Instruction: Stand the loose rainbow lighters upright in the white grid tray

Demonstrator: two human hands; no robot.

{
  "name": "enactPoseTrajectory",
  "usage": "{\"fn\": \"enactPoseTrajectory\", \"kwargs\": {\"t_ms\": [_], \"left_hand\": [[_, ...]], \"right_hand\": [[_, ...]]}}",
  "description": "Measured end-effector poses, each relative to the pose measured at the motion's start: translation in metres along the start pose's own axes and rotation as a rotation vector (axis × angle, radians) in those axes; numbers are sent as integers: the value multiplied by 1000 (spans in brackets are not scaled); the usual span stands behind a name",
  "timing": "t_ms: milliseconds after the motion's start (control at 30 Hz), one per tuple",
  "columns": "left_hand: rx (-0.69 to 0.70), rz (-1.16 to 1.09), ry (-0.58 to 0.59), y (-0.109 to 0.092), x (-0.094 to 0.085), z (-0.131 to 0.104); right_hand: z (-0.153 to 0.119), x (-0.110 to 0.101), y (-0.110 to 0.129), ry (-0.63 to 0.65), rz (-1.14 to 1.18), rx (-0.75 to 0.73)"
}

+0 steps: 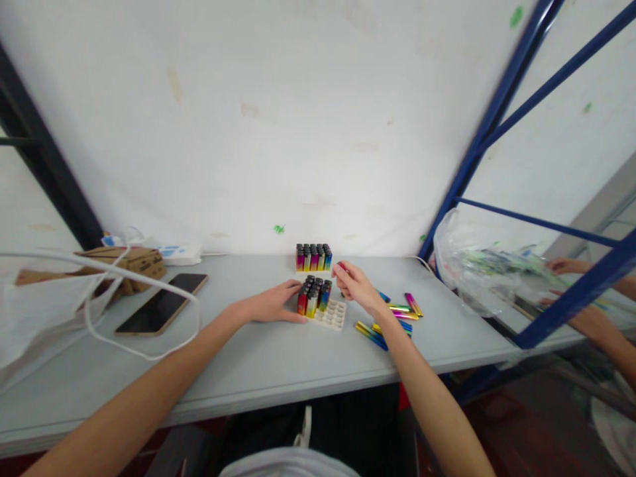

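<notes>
The left hand [275, 303] lies flat, fingers apart, beside the white lighter tray [332, 313], and the right hand [355, 285] above it pinches a red lighter [340, 267].

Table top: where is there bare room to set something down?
Bare: the table's near edge, between phone and white tray. Also bare behind, between power strip and full tray. Crowded: loose lighters by the right hand; left hand beside the tray.
</notes>
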State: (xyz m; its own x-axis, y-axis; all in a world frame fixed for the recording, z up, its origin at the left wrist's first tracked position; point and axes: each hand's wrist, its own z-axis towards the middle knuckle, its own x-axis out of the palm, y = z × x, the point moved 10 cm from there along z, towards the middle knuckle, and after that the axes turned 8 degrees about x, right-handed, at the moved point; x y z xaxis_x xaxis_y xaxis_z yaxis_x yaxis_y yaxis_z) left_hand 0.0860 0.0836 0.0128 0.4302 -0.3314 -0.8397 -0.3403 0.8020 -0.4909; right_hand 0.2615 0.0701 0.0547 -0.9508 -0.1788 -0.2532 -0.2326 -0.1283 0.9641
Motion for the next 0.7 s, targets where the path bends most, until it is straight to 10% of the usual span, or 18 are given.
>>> {"fn": "enactPoseTrajectory", "kwargs": {"t_ms": [300, 700], "left_hand": [[-44, 1, 13, 2, 0, -1], [-25, -3, 10, 3, 1, 0]], "right_hand": [[-7, -28, 11, -393, -337, -161], [-8, -19, 16, -378, -408, -177]]}}
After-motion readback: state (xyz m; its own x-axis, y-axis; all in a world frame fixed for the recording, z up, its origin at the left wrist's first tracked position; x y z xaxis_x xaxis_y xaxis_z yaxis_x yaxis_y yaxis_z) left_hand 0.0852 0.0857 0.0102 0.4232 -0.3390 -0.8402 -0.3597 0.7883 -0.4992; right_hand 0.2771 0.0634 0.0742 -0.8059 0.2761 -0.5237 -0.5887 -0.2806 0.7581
